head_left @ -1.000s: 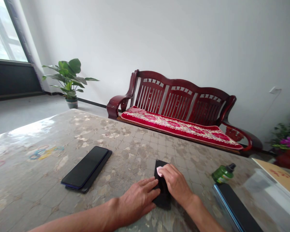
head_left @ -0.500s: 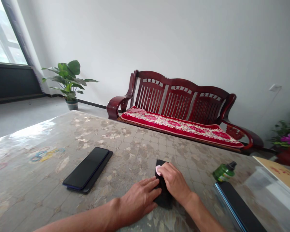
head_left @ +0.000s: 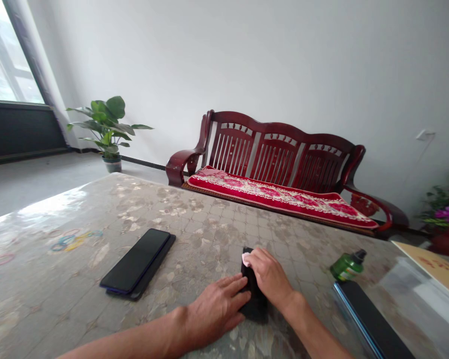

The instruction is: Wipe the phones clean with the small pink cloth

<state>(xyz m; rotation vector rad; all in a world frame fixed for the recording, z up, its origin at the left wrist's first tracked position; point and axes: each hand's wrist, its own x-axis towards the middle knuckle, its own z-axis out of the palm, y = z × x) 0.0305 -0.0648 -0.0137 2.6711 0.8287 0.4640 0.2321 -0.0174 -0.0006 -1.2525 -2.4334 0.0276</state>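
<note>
A black phone-like slab [head_left: 255,305] lies on the patterned table near its front edge. My left hand [head_left: 219,309] rests flat with spread fingers, its fingertips on the slab's left side. Over the far part of the slab, my right hand [head_left: 270,279] is closed on a small pinkish-white cloth [head_left: 246,259], pressed to the surface. Part of the slab is hidden beneath my right hand. To the left, a dark phone [head_left: 136,260] lies on top of another black slab [head_left: 149,274].
A green bottle [head_left: 347,266], a blue-edged phone [head_left: 372,319] and a clear box [head_left: 415,294] lie at the right. Rubber bands [head_left: 72,241] are at the left. Beyond the table [head_left: 194,212] stand a red wooden bench [head_left: 277,154] and a potted plant [head_left: 110,127].
The view has shifted very slightly. Both hands keep nearly the same places, with the cloth a touch nearer the slab's far end.
</note>
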